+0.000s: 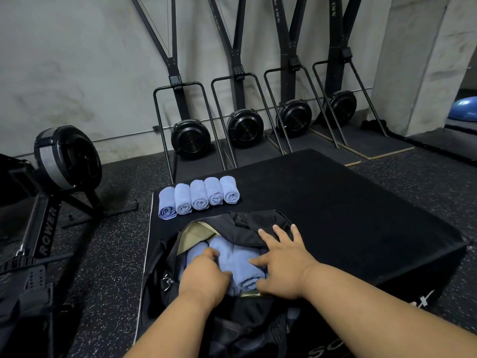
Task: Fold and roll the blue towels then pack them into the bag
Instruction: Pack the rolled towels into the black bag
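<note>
while the right hand [280, 264] lies spread on soft rolled towels [242, 262] inside the black fabric bag [247, 228], the left hand's [204, 276] grip seemingly pinches one.

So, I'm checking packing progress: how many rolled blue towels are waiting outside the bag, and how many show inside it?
Rolled blue towels in a row on the black padded box: 5
Rolled blue towels visible inside the open black duffel bag: 3, possibly more hidden under the hands
Total visible: 8
</note>
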Tool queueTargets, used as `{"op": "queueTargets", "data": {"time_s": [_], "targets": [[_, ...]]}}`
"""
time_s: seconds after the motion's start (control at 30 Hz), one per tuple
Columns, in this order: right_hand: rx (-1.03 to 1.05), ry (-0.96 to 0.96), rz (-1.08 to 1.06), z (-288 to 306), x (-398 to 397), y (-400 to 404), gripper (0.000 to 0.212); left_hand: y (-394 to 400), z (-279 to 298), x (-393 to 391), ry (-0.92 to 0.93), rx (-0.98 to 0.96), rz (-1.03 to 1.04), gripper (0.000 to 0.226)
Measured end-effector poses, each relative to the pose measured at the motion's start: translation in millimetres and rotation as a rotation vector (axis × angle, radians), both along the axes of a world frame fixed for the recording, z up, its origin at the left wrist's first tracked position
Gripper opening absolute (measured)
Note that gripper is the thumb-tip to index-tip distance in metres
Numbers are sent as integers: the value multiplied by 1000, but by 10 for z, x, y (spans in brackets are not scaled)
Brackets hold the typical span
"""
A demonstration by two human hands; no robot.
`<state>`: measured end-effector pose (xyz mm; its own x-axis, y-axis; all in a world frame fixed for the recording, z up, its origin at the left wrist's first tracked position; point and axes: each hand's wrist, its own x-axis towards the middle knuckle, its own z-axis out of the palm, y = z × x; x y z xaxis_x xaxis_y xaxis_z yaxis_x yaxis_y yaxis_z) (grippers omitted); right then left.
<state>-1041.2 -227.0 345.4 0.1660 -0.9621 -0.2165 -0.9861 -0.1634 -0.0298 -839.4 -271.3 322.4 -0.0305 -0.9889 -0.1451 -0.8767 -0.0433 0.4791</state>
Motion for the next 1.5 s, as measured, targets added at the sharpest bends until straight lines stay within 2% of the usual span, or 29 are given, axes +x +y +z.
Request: {"op": "queueTargets", "data": {"time_s": [0.1, 0.23, 0.3, 0.47, 0.63, 0.83, 1.07, 1.17, 1.3, 1.4, 1.5], "targets": [[-42, 55, 5, -15, 67, -42, 61, -22, 12, 1, 24, 6, -12, 66], [-119, 106, 7, -36, 118, -99, 47, -18, 22, 23, -49, 89, -138, 111], [-131, 121, 2, -55, 136, -113, 45, -36, 17, 43, -107, 123, -183, 115], [-138, 106, 2, -66, 164, -98, 45, -82, -23, 101, -111, 39, -159, 87], [-129, 0, -50, -27, 115, 11, 61, -114, -44, 198, -53, 58, -197, 99], [-122, -73, -62, 22, 132, 107, 54, -66, -32, 207, -80, -20, -247, 88], [-118, -126, -105, 106, 183, 179, 62, 51, 59, 356, 44, -141, -184, 83], [-139, -205, -160, 150, 231, 223, 63, 140, 136, 457, -129, -264, -197, 66], [-182, -279, -229, 189, 314, 293, 66, 247, 175, 615, -319, -272, -206, 46], [-204, -317, -276, 220, 363, 346, 66, 302, 157, 749, -380, -265, -237, 31], [-168, -307, -306, 214, 395, 417, 71, 329, 133, 862, -319, -262, -240, 26]]}}
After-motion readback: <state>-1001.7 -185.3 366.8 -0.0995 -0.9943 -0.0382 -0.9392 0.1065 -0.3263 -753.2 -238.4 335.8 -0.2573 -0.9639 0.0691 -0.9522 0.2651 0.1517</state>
